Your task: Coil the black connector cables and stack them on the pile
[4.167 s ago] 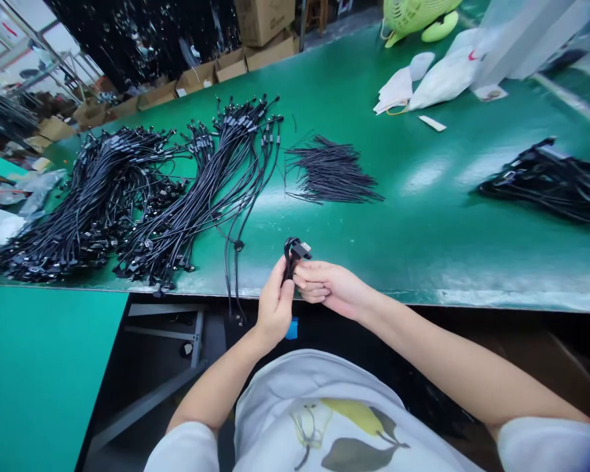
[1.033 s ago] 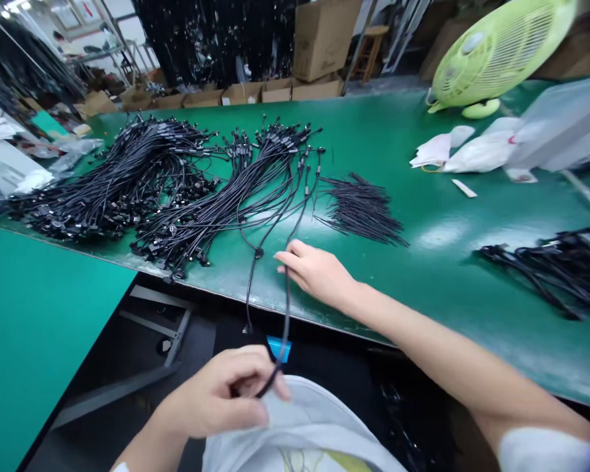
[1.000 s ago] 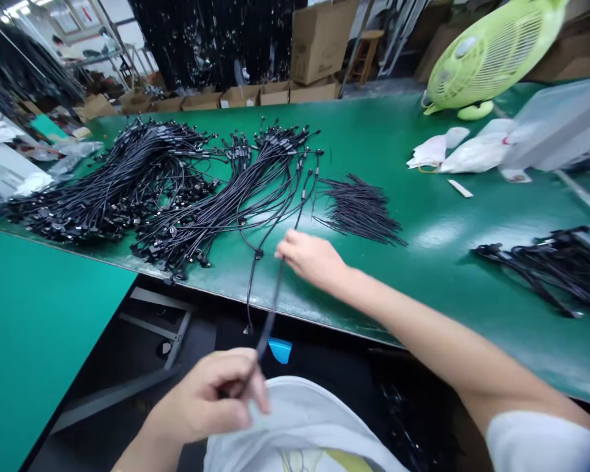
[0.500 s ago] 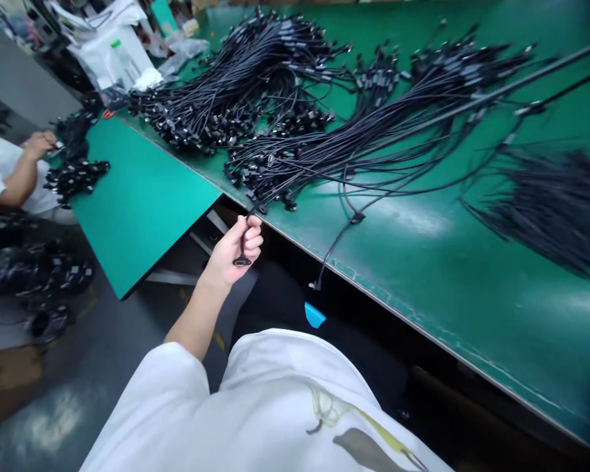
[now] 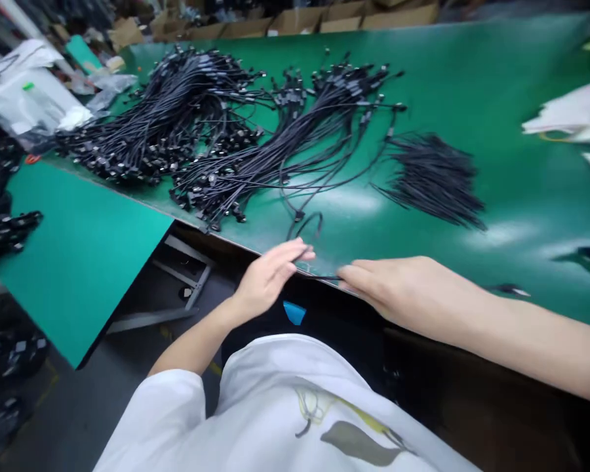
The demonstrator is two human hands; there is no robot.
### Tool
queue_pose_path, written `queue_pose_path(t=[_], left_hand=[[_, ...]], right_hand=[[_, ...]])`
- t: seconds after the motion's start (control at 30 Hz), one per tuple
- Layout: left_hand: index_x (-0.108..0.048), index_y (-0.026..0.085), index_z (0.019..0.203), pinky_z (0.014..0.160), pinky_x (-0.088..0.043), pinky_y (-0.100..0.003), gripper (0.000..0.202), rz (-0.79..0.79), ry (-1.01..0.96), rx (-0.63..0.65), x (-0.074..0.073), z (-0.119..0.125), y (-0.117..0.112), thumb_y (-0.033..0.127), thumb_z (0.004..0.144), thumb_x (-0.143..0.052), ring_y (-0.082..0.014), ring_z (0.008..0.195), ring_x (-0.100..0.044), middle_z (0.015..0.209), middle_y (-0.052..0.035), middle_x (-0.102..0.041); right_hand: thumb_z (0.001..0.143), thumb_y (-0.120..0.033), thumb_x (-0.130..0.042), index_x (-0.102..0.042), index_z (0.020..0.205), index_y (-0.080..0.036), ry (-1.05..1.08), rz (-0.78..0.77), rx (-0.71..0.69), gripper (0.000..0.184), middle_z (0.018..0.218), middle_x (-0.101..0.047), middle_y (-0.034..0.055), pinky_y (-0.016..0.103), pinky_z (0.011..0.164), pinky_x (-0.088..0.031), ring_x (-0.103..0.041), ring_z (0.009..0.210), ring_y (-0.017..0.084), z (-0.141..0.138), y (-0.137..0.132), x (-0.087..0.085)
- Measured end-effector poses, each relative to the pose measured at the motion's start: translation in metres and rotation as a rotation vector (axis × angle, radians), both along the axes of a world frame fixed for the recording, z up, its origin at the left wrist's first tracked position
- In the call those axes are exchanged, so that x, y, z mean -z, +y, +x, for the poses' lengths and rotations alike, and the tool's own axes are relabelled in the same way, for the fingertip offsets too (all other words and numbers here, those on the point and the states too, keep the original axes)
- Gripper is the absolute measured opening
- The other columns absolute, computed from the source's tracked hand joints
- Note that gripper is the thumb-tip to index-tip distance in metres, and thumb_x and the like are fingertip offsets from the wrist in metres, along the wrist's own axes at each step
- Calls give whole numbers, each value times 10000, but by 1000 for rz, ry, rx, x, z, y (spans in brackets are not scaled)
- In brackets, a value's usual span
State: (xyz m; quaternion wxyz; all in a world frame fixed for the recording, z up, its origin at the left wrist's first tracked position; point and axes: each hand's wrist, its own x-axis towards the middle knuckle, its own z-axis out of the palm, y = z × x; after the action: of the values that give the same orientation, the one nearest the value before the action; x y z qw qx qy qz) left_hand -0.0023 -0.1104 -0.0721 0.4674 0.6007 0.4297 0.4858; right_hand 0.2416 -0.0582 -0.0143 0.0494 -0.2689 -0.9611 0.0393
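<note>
A thin black cable [image 5: 319,277] runs between my two hands along the front edge of the green table. My left hand [image 5: 270,272] is closed on it, fingers pressed together, and a loop of cable rises behind the fingertips. My right hand [image 5: 388,285] pinches the same cable a short way to the right. Beyond my right wrist a connector end [image 5: 514,290] shows above the tabletop. Behind the hands lies a bundle of black cables [image 5: 265,157] with connector ends toward me. Some of what the fingers grip is hidden.
A larger cable heap [image 5: 162,118] lies at the back left. A pile of short black strips [image 5: 435,177] rests right of centre. The green side table [image 5: 78,249] adjoins on the left. A white box [image 5: 34,105], cardboard boxes [image 5: 295,21] and white cloth [image 5: 575,111] stand farther off.
My right hand has come into view and grips the cable. My left hand has moved right along the table edge. The view has swung right, and the co-worker's arm is out of sight.
</note>
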Motion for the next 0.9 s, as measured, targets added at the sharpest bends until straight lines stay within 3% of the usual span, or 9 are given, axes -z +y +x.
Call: queue_pose_path(t=[0.07,0.2,0.33,0.47,0.6,0.7,0.77,0.83,0.9], left_hand=[[-709,172,1046,880,-496,-331,346,-141,-6,189,2,19,-1,432,941,-507,-168,805,-649,796,-56,-697],[-701,119,961,486,-398,-193,320,-451,-345,317,-1,7,2,403,921,-559,-36,391,-258,457,88,-322],[-683,91,937,344,-257,-107,242,-528,-788,148,-14,-33,7,288,931,-543,-18,359,-87,472,117,-172],[-647,94,1028,349,-286,-69,294,-500,-980,-64,-26,-46,9,217,996,-382,-21,338,-197,477,100,-238],[-627,110,1146,489,-438,-108,273,-410,-795,-122,-22,-25,17,257,956,-497,-29,472,-464,597,51,-484],[-653,139,1095,680,-537,-224,323,-304,-446,-71,-12,2,19,390,905,-578,-133,773,-650,845,-46,-658],[-673,144,1030,853,-523,-297,342,-211,-208,34,-8,19,15,441,911,-552,-197,973,-648,1013,-97,-682],[-677,149,1001,907,-488,-307,339,-158,-31,144,-6,29,10,436,935,-508,-196,990,-633,1034,-101,-684],[-664,153,997,780,-496,-268,319,-189,34,222,-7,34,6,421,944,-500,-152,810,-627,891,-70,-682]], right_hand=[[1016,-406,-318,-582,781,-178,8,83,52,421,708,-618,36,251,490,-211,-537,583,112,-4,1,-6],[968,-599,-328,-582,802,-194,78,222,202,506,759,-627,46,258,487,-200,-555,654,146,24,42,-6],[970,-614,-293,-631,897,-210,262,68,243,532,813,-680,44,266,589,-386,-602,691,163,75,70,20],[992,-498,-358,-636,1069,-204,322,81,233,412,909,-702,71,279,648,-449,-637,754,165,87,56,41],[1000,-294,-369,-660,1033,-179,178,317,100,315,721,-631,50,300,523,-338,-538,570,155,59,10,33],[1004,-264,-371,-669,897,-187,173,73,-166,326,683,-611,21,268,564,-366,-530,562,120,28,-18,22],[1010,-291,-370,-663,854,-185,229,-58,-205,348,688,-609,16,256,575,-368,-528,572,111,12,-23,18],[1012,-310,-370,-657,842,-181,310,-104,-155,357,692,-607,16,251,571,-362,-524,583,110,2,-16,16],[1003,-349,-399,-653,893,-183,432,-171,-66,323,756,-626,25,241,609,-390,-545,640,112,-2,-5,18]])
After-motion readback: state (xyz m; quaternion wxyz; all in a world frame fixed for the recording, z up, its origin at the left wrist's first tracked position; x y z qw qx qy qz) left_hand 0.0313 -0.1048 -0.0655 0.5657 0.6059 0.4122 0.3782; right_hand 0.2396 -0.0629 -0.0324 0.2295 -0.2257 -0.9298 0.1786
